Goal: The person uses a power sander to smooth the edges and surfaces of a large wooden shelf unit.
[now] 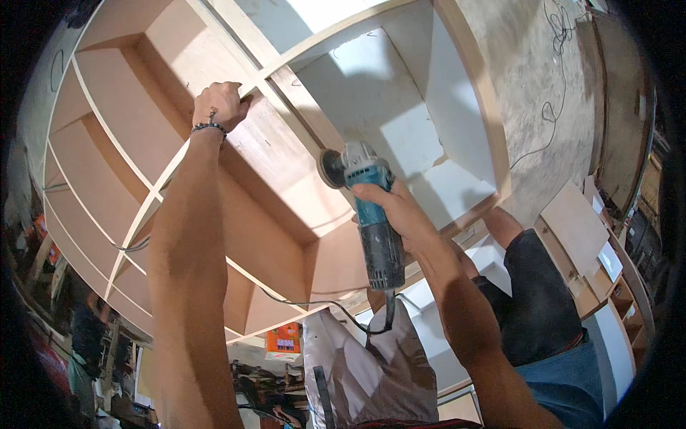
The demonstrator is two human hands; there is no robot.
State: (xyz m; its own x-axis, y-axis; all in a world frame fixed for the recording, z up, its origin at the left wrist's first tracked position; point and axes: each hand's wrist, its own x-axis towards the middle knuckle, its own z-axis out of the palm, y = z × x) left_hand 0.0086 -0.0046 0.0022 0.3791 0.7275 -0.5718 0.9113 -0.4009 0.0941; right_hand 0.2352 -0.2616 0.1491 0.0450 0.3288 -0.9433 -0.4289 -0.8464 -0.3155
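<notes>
Below your forearms: your pale trousers [404, 357], crossed by a black cord [390, 307]. At centre: one grinder [371, 207], teal and black, your right hand [404, 212] wrapped around its body, fingers closed; its disc [331, 169] at a shelf divider [306, 118], contact unclear. Beyond: your left hand [216, 106], fingers bent over the wooden frame [475, 79]. Farthest: grey floor [529, 71], loose cable [549, 111].

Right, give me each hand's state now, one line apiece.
Left hand: closed, curled over the edge of a wooden divider.
Right hand: closed, holding a teal-and-black angle grinder by its body.
</notes>
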